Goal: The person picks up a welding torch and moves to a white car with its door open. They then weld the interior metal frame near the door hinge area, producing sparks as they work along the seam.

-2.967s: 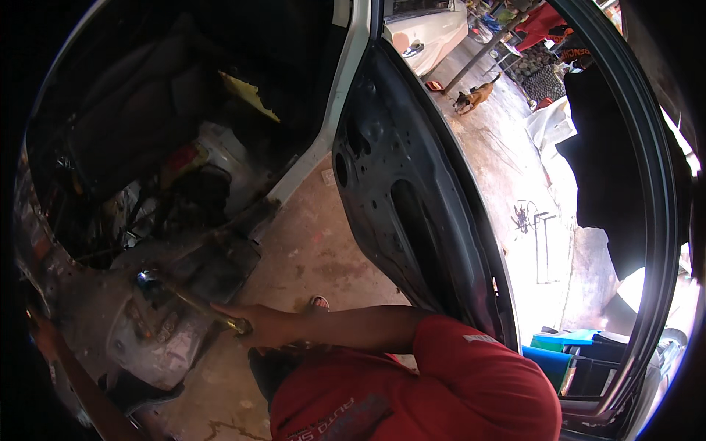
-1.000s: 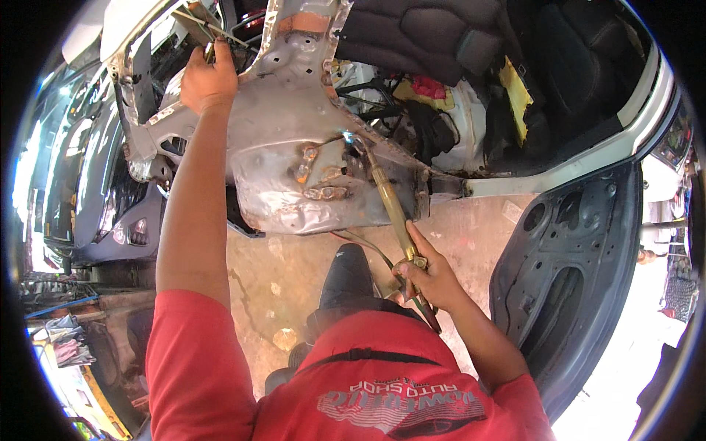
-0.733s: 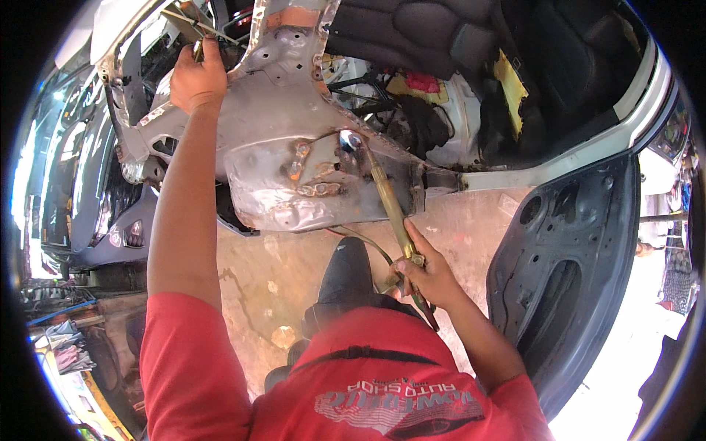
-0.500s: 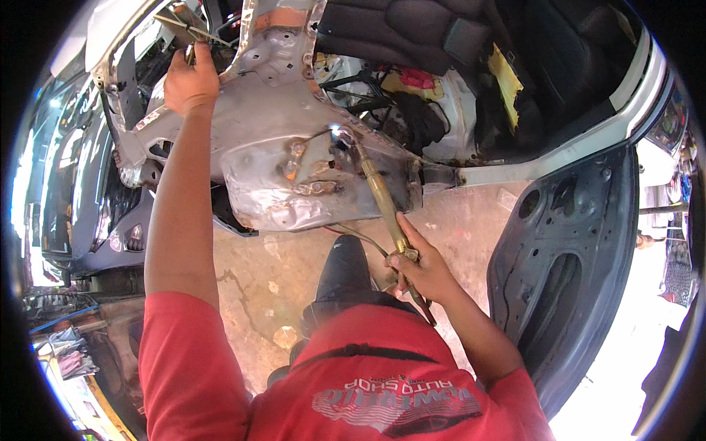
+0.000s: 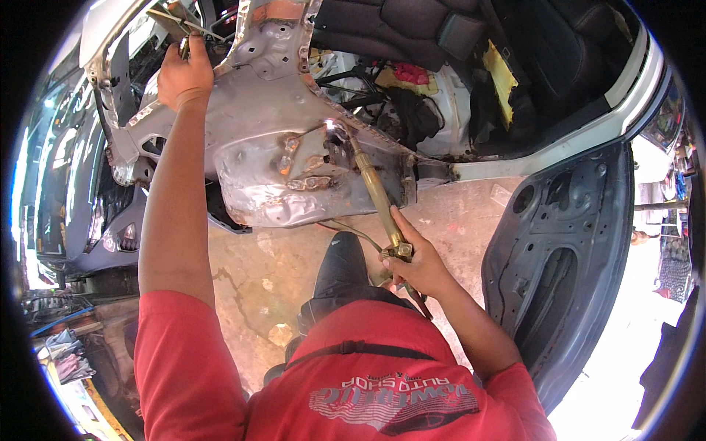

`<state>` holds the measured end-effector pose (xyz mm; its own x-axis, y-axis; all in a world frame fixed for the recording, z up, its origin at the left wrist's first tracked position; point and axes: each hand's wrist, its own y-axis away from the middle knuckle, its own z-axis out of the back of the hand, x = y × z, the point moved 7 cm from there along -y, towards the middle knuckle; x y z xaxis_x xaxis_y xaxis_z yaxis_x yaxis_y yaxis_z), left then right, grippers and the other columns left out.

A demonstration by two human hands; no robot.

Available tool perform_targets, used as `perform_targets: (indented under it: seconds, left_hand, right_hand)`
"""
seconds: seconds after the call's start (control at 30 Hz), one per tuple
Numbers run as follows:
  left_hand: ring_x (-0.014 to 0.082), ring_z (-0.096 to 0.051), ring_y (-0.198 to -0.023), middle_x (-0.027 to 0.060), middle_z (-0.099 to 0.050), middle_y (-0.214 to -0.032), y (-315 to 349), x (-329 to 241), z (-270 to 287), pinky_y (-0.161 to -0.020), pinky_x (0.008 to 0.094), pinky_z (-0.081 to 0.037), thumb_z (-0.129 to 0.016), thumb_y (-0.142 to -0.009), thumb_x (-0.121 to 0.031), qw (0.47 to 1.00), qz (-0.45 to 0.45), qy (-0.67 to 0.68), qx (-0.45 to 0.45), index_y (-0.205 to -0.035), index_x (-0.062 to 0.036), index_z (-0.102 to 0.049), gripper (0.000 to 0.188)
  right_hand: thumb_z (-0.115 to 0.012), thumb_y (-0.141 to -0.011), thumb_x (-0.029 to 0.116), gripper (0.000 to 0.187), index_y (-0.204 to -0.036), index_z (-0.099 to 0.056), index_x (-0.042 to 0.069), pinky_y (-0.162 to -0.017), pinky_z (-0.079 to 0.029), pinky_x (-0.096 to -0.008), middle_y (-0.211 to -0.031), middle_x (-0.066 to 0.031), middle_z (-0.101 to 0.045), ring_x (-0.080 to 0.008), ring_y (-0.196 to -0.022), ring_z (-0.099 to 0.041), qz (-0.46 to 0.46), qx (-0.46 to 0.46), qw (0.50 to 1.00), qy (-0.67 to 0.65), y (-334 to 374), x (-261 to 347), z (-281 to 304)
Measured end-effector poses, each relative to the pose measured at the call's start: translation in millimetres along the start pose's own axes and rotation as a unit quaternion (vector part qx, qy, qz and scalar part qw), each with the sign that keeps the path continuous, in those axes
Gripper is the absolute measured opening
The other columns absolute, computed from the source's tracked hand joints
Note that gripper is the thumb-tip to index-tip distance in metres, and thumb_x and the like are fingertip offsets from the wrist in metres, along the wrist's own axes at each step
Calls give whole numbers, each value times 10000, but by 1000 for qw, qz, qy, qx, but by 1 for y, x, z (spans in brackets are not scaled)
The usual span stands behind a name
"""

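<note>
Torch point(image 5: 376, 192) in right hand point(image 5: 418, 266) — bright flame point(image 5: 330, 125) at grey metal panel point(image 5: 254, 106)

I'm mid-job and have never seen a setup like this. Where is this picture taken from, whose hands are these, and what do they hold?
There is no machine here: these are a person's two bare hands, seen from above by a wide fisheye camera on that person's own head. That is why the red shirt fills the bottom and straight edges bend. Picture left is the person's left.

The right hand grips a brass-coloured torch, with a bright glow at its tip, against the silvery metal panel of a car body. The left hand is raised at upper left, a small shiny piece at its fingers; I can't tell what it is.

Around them are a dark seat, a grey door and the brownish floor.
</note>
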<state>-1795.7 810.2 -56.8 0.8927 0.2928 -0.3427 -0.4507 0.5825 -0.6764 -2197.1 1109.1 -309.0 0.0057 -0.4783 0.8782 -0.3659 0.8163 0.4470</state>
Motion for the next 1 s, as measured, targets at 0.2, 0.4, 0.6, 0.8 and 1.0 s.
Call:
perform_targets:
  seconds: [0.2, 0.4, 0.6, 0.8, 1.0]
  left_hand:
    - [456, -706, -1206, 234, -763, -1253, 4, -2, 0, -1017, 570, -532, -516, -937, -779, 1000, 5, 18, 3, -1390, -151, -728, 803]
    - [456, -714, -1183, 226, -770, -1237, 2, -1, 0, -998, 576, -537, -522, -932, -770, 1000, 3, 21, -7, -1359, -165, -749, 774]
    - [449, -721, -1165, 201, -780, -1226, 2, 1, -2, -983, 576, -541, -530, -940, -750, 1000, 2, 14, -21, -1351, -170, -754, 746]
    - [445, -722, -1165, 204, -779, -1226, 1, -1, -4, -973, 571, -546, -531, -945, -764, 1000, 4, 12, -6, -1353, -167, -751, 756]
    - [449, -721, -1165, 206, -778, -1222, 2, 3, -1, -970, 573, -548, -528, -945, -775, 1000, -3, 20, -21, -1321, -168, -759, 751]
  right_hand:
    - [-736, -979, -5, 1025, -1751, -183, 381, -546, -551, -298, -929, -34, -681, -107, -627, -622, -4, -2, 1000, 28, -1, -1, 3]
    - [-728, -985, -8, 1024, -1752, -173, 382, -543, -554, -309, -926, -38, -686, -113, -633, -629, -5, 1, 999, 34, -4, 4, 1]
    - [-732, -983, -14, 1031, -1753, -170, 379, -558, -558, -320, -917, -39, -687, -110, -643, -635, -20, 4, 999, 36, -3, -1, 1]
    - [-757, -975, 14, 1033, -1751, -181, 378, -565, -549, -304, -905, -26, -678, -99, -637, -626, 7, 3, 1000, 28, -4, 0, 3]
    - [-766, -962, 17, 1040, -1751, -188, 370, -573, -553, -294, -1002, -44, -699, -100, -647, -625, -15, 1, 999, 50, -3, 3, 2]
